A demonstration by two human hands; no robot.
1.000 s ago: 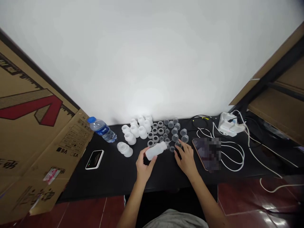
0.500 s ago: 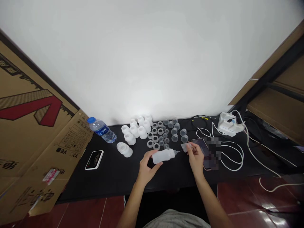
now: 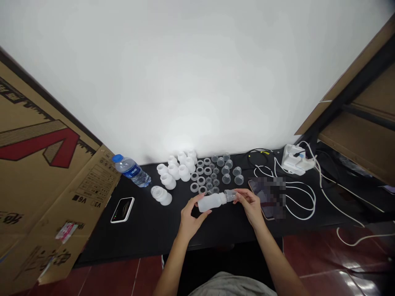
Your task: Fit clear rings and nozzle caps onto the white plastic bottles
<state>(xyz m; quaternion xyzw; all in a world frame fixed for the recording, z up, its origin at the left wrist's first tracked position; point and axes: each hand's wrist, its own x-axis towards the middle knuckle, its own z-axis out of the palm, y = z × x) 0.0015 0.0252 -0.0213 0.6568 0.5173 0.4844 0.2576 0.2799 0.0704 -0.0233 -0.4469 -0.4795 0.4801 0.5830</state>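
My left hand is shut around a frosted white plastic squeeze bottle, which lies almost level above the black table. My right hand pinches a clear plastic cap between fingertips and thumb. The cap sits over the bottle's neck and hides the nozzle. Just behind the hands lie several clear cups and translucent rings. Farther left stand several white bottle bodies.
A water bottle and a white power bank lie at the left, with a cardboard sheet beyond them. To the right are a pixelated phone, white cables and a power strip. A white wall rises behind the black table.
My right hand has brought the clear cap left onto the bottle's neck, covering the nozzle that showed earlier. The bottle stays in my left hand, and the items on the table have not shifted.
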